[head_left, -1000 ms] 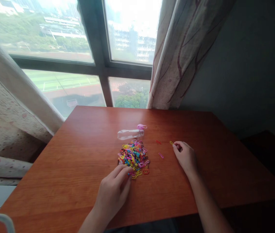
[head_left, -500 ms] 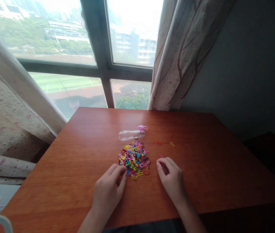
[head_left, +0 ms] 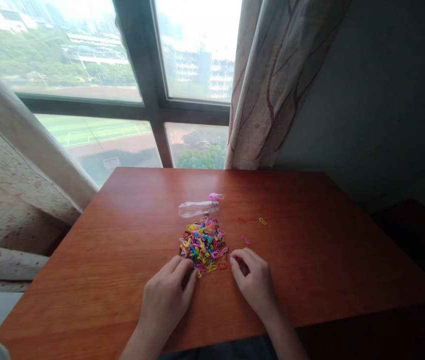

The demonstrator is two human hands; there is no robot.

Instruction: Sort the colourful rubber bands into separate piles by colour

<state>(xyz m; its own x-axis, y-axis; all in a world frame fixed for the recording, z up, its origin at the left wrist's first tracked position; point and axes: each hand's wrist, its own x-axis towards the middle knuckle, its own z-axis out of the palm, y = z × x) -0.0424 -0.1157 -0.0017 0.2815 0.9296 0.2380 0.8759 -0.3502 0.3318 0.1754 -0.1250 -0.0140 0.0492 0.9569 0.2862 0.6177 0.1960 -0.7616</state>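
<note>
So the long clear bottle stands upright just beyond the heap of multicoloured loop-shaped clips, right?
Not upright: the head view shows the long clear bottle lying on its side, just beyond the heap of multicoloured loop-shaped clips.

left hand: bare, smooth-backed, slim fingers | right hand: bare, likewise slim-fingered | left forearm: bare to the picture's edge | right forearm: bare, slender | clothing: dark bluish-grey cloth along the bottom edge, details lost in shadow
</note>
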